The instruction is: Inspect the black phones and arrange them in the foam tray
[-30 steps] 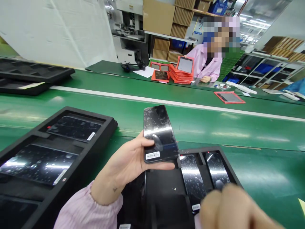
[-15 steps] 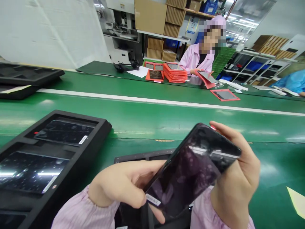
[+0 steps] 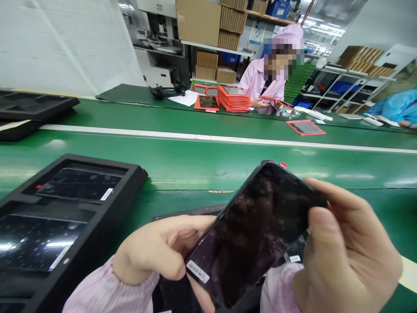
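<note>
A dark, glossy phone-sized screen (image 3: 257, 230) is held tilted in front of me, with a white barcode label at its lower left corner and a red tab at its top edge. My left hand (image 3: 163, 248) grips its lower left side, thumb by the label and fingers behind. On the right corner, my right hand (image 3: 348, 243) pinches it with the thumb on the front face and the fingers at the edge. Beneath both hands lies a black tray (image 3: 185, 213), mostly hidden by them and the screen.
At the left a black foam tray (image 3: 130, 187) holds several similar screens. More black trays (image 3: 39, 104) sit further back. Across the green bench (image 3: 182, 161), a co-worker in pink handles red-framed pieces beside a stack of red sleeves (image 3: 234, 102). Yellow paper (image 3: 409, 274) lies far right.
My right hand has shifted right and turned, its thumb now showing on the screen's front. The screen has moved slightly left, facing me more squarely. The co-worker has lowered a red-framed piece.
</note>
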`<state>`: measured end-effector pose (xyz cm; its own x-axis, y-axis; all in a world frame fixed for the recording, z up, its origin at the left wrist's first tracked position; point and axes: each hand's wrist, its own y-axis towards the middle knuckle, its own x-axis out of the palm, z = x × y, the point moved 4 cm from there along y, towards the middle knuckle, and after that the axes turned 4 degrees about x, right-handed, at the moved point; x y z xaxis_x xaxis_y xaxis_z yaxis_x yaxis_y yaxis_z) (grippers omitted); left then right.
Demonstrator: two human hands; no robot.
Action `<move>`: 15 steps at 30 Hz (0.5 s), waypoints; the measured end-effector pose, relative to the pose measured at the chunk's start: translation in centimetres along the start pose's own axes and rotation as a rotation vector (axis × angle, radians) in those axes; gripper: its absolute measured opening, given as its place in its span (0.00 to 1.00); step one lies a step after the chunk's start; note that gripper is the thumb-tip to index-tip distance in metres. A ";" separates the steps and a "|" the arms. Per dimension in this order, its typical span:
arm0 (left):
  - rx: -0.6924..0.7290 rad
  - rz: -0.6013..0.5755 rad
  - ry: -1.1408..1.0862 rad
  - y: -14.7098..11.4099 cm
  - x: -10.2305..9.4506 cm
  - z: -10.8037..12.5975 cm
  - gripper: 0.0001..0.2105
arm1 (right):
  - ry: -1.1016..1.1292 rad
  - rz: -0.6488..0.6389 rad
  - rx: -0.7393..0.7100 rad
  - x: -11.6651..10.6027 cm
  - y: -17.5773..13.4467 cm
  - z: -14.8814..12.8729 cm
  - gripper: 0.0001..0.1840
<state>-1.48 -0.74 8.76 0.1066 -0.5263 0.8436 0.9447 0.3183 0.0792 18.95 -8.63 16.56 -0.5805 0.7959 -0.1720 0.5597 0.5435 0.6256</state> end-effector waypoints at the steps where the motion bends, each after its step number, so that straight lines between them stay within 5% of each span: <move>1: 0.008 0.007 -0.001 0.1 0.0 0.1 0.32 | -0.043 -0.038 -0.020 0.0 -0.1 0.0 0.11; 10: -0.034 -0.032 0.093 1.1 1.1 0.7 0.35 | -0.145 -0.051 -0.103 0.8 0.8 0.3 0.08; 15: -0.038 0.013 0.121 1.0 1.2 1.0 0.32 | -0.148 -0.092 -0.022 1.2 0.8 1.3 0.14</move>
<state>-0.68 -0.24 10.41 0.1537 -0.6146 0.7737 0.9537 0.2972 0.0466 19.44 -6.86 15.90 -0.5341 0.7748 -0.3383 0.4942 0.6108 0.6186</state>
